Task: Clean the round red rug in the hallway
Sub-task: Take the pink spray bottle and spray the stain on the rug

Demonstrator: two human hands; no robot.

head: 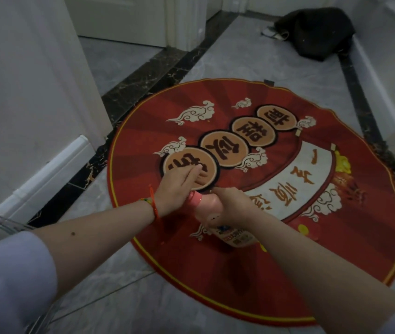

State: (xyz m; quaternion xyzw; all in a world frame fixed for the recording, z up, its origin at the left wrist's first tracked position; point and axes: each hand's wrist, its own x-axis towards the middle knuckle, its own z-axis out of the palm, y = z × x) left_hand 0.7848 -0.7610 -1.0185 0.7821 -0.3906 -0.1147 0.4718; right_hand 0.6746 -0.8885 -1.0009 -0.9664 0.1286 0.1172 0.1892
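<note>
Holding a pink plastic bottle (212, 214) of what looks like cleaner over the round red rug (259, 189), the right hand (232, 206) has its fingers wrapped round the bottle's shoulder, while the left hand (179, 186) sits at the cap (195, 197) with fingers stretched out fairly straight over the rug's orange disc; whether the thumb pinches the cap I cannot tell. The rug lies flat on the grey marble floor (119, 285) of the hallway, near the white door (23, 80), with a black bag (316, 32) well apart at the far end. The rug looks thin, soft and light, likely to slide or bunch on smooth tile, so it is best pinned flat with one palm, or lifted by its yellow-trimmed edge. The bottle seems light and slick; its narrow shoulder is the sound grip.
</note>
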